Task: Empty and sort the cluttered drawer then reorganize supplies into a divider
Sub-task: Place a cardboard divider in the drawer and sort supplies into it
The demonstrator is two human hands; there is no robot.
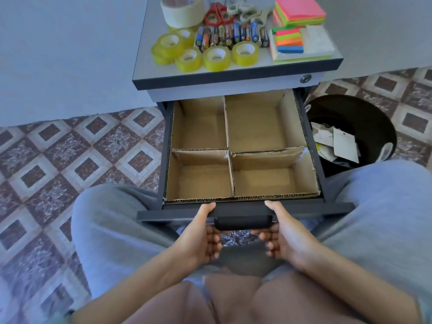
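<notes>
Head view: bin (paper-filled) beside drawer

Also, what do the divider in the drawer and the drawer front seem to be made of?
The divider looks like brown corrugated cardboard, matte: fluted edges show along its front rim. The drawer front seems dark laminated board or painted metal, smooth; I cannot tell which.

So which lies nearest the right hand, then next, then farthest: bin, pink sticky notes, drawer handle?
1. drawer handle, just left of the right hand.
2. bin, off to the right.
3. pink sticky notes, far back, up top.
</notes>
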